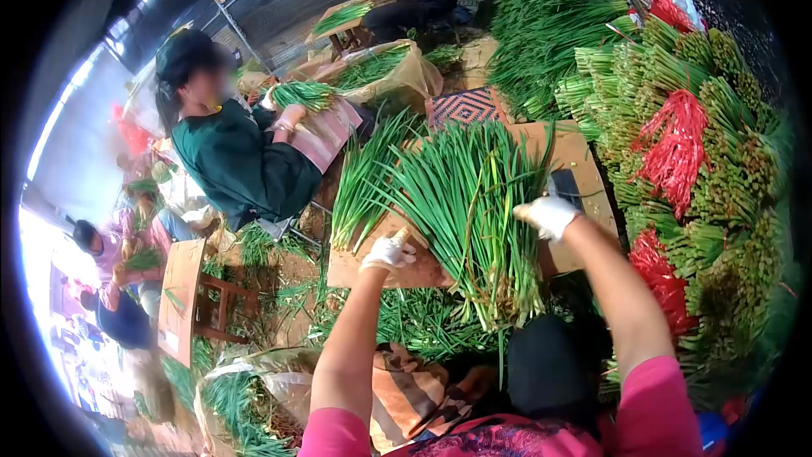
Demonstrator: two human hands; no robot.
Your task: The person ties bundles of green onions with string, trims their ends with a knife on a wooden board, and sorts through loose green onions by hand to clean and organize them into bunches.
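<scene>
A wide heap of long green chives (pixel 474 203) lies across the wooden board (pixel 592 169) in front of me, with its pale root ends toward me. My left hand (pixel 389 251), in a white glove with yellowish fingertips, rests at the board's near left side, its fingers partly spread and holding nothing. A smaller pile of chives (pixel 359 190) lies just beyond it. On the heap's right side is my right hand (pixel 550 217), also gloved, its fingers stretched toward the outer leaves. A dark flat object (pixel 565 189) lies on the board beyond that hand.
Stacked chive bundles (pixel 727 178) with red plastic strips (pixel 677 148) rise at my right. More loose greens (pixel 550 25) lie at the back. A person in dark green (pixel 241 161) sits at the left with chives. Another wooden table (pixel 180 300) stands at far left.
</scene>
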